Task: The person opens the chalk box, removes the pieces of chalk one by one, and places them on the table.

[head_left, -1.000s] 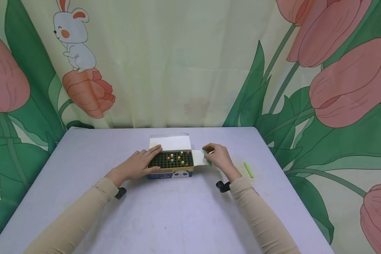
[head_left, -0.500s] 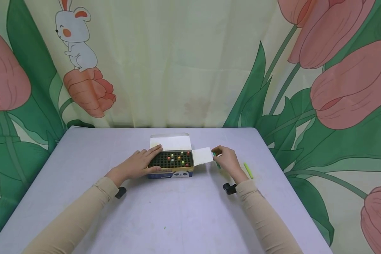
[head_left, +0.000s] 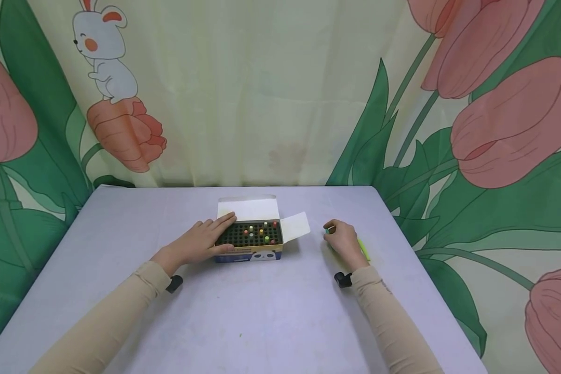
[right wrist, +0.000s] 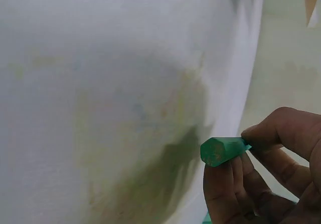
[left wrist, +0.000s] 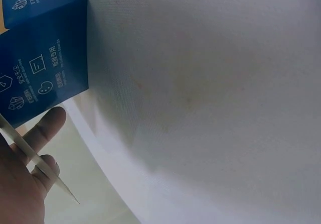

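My left hand [head_left: 192, 243] rests on the left end of a blue and yellow chalk box [head_left: 243, 257], fingers extended along its left and back, thumb at the front edge. Inside, a dark holder [head_left: 236, 234] full of round holes carries several coloured chalks standing upright. In the left wrist view the box's blue side [left wrist: 50, 58] shows, with fingers [left wrist: 47, 123] beyond it. To the right, my right hand [head_left: 345, 243] pinches a green chalk stick [right wrist: 223, 151] between thumb and fingers, its flat end facing the right wrist camera. The chalk sits above the tabletop, apart from the box.
A yellow-green chalk [head_left: 363, 249] lies on the white tablecloth [head_left: 271, 317], partly behind the right hand. The box's white lid [head_left: 248, 209] stands open at the back and a white side flap [head_left: 295, 226] sticks out right. A printed curtain [head_left: 243, 93] hangs behind the table.
My right hand has moved right with the green chalk, away from the box flap and closer to the yellow-green chalk. The flap has swung upward. My left hand has stayed on the box.
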